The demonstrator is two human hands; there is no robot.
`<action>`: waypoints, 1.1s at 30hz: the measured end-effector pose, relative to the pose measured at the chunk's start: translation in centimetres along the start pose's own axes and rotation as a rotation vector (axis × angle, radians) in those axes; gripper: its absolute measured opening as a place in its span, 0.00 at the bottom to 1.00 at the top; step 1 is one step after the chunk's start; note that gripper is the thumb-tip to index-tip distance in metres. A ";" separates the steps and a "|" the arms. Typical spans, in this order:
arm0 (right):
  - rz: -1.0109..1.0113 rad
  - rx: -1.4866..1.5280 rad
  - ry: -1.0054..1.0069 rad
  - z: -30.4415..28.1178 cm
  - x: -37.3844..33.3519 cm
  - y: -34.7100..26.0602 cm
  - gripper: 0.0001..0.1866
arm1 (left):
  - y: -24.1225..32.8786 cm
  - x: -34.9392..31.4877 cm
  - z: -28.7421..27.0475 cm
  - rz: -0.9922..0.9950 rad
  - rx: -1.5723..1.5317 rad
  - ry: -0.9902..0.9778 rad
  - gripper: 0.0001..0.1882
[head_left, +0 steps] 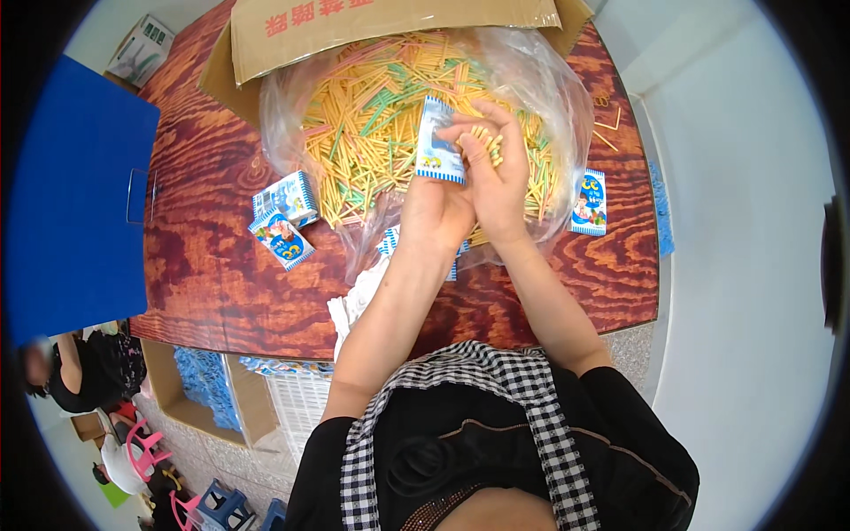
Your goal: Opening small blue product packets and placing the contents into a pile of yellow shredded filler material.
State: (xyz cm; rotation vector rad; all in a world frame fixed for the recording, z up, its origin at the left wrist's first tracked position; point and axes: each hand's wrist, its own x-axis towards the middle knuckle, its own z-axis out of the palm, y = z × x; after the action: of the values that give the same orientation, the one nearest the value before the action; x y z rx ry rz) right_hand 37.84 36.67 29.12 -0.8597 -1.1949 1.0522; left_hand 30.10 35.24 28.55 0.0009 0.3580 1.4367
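My left hand (436,212) holds a small blue-and-white packet (439,159) upright, its fingers mostly hidden behind it. Close against it on the right, my right hand (501,190) is closed on a bunch of thin yellow sticks (489,146), their ends showing by the thumb. Its fingertips reach to the packet's edge. Both hands are over a cardboard box (390,26) lined with a clear plastic bag (567,97). Inside lies a heap of loose yellow, pink and green sticks (354,124).
Blue-and-white packets (285,199) lie left of the box, and another packet (588,203) is on the right. White cloth (354,301) lies by my left forearm on the wooden table (212,292). A blue panel (80,203) stands left; people sit at lower left.
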 end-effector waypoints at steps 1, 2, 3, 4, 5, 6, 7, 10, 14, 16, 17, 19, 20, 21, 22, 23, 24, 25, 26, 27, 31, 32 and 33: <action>-0.101 -0.172 -0.011 -0.2 -0.4 0.8 0.16 | -0.1 -0.4 0.0 -0.028 -0.045 0.106 0.14; -0.113 -0.236 -0.010 0.0 -0.8 0.9 0.13 | -0.1 -0.9 -0.1 -0.026 -0.046 0.109 0.14; -0.110 -0.236 -0.012 0.0 -1.2 0.8 0.13 | 0.0 -1.3 -0.2 -0.044 -0.039 0.114 0.14; -0.202 -0.478 -0.024 -0.1 -1.6 0.5 0.10 | 0.0 -1.7 -0.3 -0.062 -0.032 0.119 0.14; -0.297 -0.719 -0.037 -0.2 -1.8 0.3 0.08 | 0.1 -2.0 -0.3 -0.078 -0.025 0.121 0.14; -0.297 -0.718 -0.039 -0.2 -2.1 0.3 0.08 | 0.2 -2.2 -0.6 -0.076 -0.025 0.121 0.14; -0.268 -0.621 -0.070 -0.2 -2.3 0.4 0.06 | 0.3 -2.3 -1.3 -0.069 -0.063 0.119 0.15; -0.091 -0.245 -0.180 -0.5 -3.1 -0.1 0.05 | 1.9 -3.1 -4.8 -0.036 -0.061 -0.023 0.16; 0.134 -0.069 -0.322 -2.4 -3.7 -0.5 0.06 | 3.1 -7.0 -1.7 0.323 0.551 0.009 0.13; 0.140 -0.125 -0.380 -2.3 -4.2 -0.9 0.06 | 4.1 -9.6 -0.2 0.521 1.294 -0.189 0.07; -0.039 -0.088 -0.420 -2.5 -4.5 -1.7 0.08 | 4.4 -9.7 0.7 0.524 1.294 -0.184 0.07; 0.487 0.774 -0.294 -2.6 -6.2 -0.1 0.11 | 4.8 -9.4 1.9 0.720 2.094 -0.723 0.04; 0.519 0.520 -0.306 -2.6 -6.1 -0.9 0.15 | 4.8 -9.4 1.6 0.718 2.096 -0.719 0.04; 0.521 0.522 -0.306 -2.9 -6.1 -0.4 0.15 | 4.8 -9.4 1.0 0.737 2.153 -0.749 0.05; 0.363 0.344 -0.412 -3.4 -6.1 0.7 0.16 | 4.7 -9.4 0.7 0.755 2.210 -0.779 0.06; 0.203 0.161 -0.505 -3.6 -6.1 0.9 0.17 | 4.7 -9.5 0.7 0.750 2.206 -0.786 0.06; 0.310 0.274 -0.412 -3.4 -6.6 1.1 0.17 | 4.6 -9.6 0.7 0.672 2.139 -0.754 0.05; 0.312 0.271 -0.406 -3.4 -6.5 1.1 0.17 | 4.6 -9.8 0.6 0.595 2.072 -0.721 0.04; 0.237 0.083 -0.474 -3.3 -6.0 0.8 0.14 | 4.7 -10.0 0.2 0.593 2.071 -0.716 0.04; 0.160 -0.109 -0.532 -3.2 -5.5 0.1 0.12 | 5.0 -10.1 -0.5 0.679 1.851 -0.581 0.04; 0.114 -0.085 -0.514 -3.2 -4.9 -0.6 0.05 | 6.5 -11.0 -4.7 0.563 1.198 -0.072 0.06; 0.120 -0.082 -0.518 -3.2 -4.9 -0.6 0.05 | 6.8 -11.1 -5.3 0.565 1.121 -0.031 0.06; 0.142 -0.084 -0.541 -3.2 -4.8 -0.7 0.07 | 6.9 -11.2 -5.8 0.566 1.044 0.010 0.06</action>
State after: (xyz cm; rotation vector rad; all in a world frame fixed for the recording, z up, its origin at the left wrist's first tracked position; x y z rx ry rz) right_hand 40.94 31.90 27.77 -0.7532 -1.6543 1.4135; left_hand 21.01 24.17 27.26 1.0048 1.1455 1.6402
